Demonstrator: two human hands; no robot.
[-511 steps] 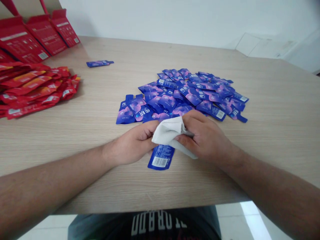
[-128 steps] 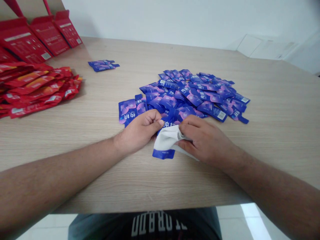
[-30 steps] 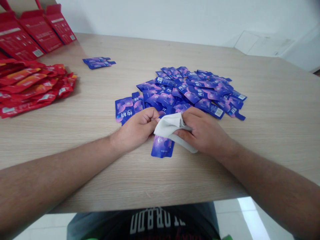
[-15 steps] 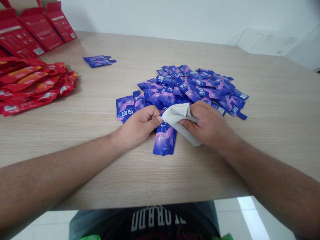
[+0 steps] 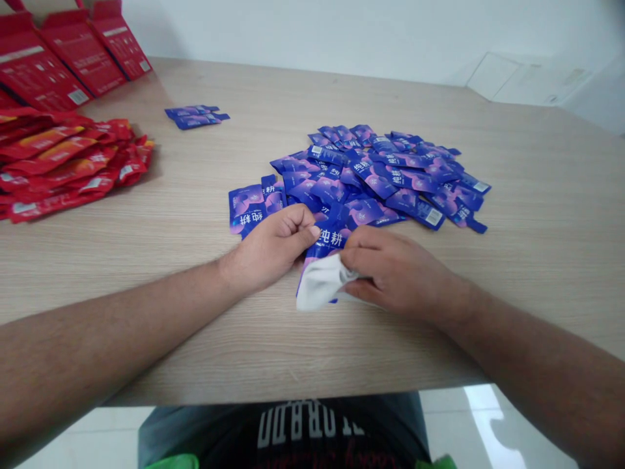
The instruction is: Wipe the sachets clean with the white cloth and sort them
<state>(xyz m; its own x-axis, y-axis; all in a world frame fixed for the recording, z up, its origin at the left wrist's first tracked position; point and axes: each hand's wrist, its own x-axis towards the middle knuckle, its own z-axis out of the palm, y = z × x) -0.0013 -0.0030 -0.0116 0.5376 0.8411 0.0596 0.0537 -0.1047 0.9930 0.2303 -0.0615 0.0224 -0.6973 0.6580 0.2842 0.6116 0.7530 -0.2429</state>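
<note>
A blue-purple sachet (image 5: 331,236) with white lettering lies before me, pinched along its left side by my left hand (image 5: 273,246). My right hand (image 5: 395,268) is closed on a pale grey cloth (image 5: 319,281), which covers the sachet's lower part. Behind both hands spreads a heap of similar sachets (image 5: 375,169). More of them (image 5: 247,207) lie just beyond my left wrist. The far end of the pinched sachet overlaps the heap's near edge in my view.
On the left is a stack of red packets (image 5: 63,163), with upright red boxes (image 5: 73,58) behind it. A few blue sachets (image 5: 198,117) lie apart at the back. The wooden table (image 5: 234,365) meets a white wall (image 5: 303,39).
My right hand has moved the cloth down and toward me over the sachet, uncovering its lettering and hiding its lower end. My left hand has stayed at the sachet's side.
</note>
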